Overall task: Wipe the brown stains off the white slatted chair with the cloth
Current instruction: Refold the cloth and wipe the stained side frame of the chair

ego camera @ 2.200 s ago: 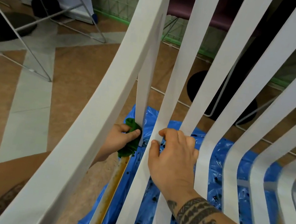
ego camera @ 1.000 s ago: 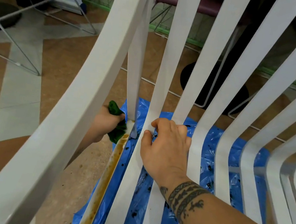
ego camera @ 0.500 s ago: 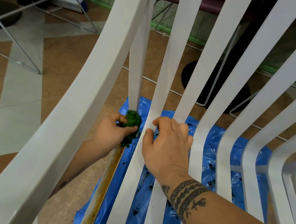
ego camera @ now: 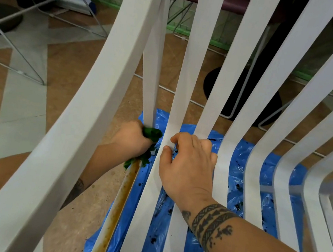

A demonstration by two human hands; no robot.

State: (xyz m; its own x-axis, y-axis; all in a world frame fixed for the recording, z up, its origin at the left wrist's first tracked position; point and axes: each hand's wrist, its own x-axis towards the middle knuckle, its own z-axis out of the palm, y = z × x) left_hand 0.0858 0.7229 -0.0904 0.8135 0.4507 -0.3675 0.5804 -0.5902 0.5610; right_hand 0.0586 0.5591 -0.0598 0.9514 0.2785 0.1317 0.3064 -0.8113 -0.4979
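No writing, label, brand, number or sign can be read: none on the white slatted chair, the green cloth or the blue sheet under the chair. The dark marks on the right forearm are tattooed bands and small figures, not letters

The left hand covers most of the cloth; its fingers cannot be seen. Fingertips of the right hand curl out of sight behind a slat of the chair. Slats and the stained rail run off frame. Slats screen much of the blue sheet.
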